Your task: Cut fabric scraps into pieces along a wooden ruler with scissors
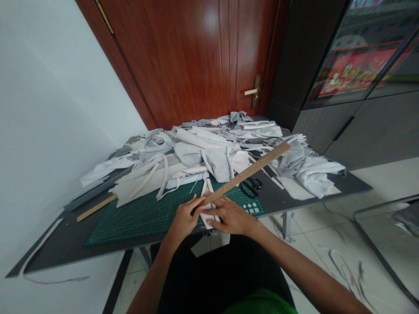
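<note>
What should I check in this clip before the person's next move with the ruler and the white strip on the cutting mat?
1. Both hands on the ruler: ok. The left hand and right hand meet at the near end of the wooden ruler.
2. White fabric strip lying flat: cannot tell. The hands hide its middle.
3. Ruler's far end sitting flat: cannot tell. It reaches over the fabric pile.
4. Black scissors clear of the ruler: ok. They lie beside it, not under it.
5. Green cutting mat bare around the hands: ok. Fabric covers only its far edge.
</note>
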`<state>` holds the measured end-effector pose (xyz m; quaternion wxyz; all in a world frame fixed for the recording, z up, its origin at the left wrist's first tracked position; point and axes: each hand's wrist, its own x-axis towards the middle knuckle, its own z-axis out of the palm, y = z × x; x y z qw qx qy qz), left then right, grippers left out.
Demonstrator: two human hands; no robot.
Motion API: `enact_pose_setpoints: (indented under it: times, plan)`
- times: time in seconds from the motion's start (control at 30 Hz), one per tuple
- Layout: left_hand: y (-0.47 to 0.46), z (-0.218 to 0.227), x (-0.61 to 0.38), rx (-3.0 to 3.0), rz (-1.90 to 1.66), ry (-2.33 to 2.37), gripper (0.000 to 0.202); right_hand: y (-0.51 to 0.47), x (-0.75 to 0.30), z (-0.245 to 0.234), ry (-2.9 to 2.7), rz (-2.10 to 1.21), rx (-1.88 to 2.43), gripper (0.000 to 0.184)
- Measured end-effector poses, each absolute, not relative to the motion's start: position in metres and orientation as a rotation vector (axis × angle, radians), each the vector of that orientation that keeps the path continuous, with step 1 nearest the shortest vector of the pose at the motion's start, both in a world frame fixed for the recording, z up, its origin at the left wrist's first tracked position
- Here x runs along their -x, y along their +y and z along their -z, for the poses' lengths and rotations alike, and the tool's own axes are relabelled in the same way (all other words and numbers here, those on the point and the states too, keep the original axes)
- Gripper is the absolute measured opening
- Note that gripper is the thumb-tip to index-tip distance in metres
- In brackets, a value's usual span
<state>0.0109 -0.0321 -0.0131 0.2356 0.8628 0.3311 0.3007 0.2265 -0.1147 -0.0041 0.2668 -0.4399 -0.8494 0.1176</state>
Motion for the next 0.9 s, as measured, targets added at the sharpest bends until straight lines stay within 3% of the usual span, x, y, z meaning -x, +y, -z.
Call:
enact_pose_setpoints:
  times: [0.43, 0.9]
  plan:
    - [-0.0318, 0.0093, -0.0135, -2.072, -0.774, 0.776, 0.031, -0.1088, -0.2301, 0.0122, -2.223, -0.376, 1.134, 0.036]
    - [-0.0343, 0.0073, -0.0122, -2.438, -0.773, 0.790, 0.033, -0.1098, -0.2286, 0.0078, -2.172, -0.402, 1.079, 0.035]
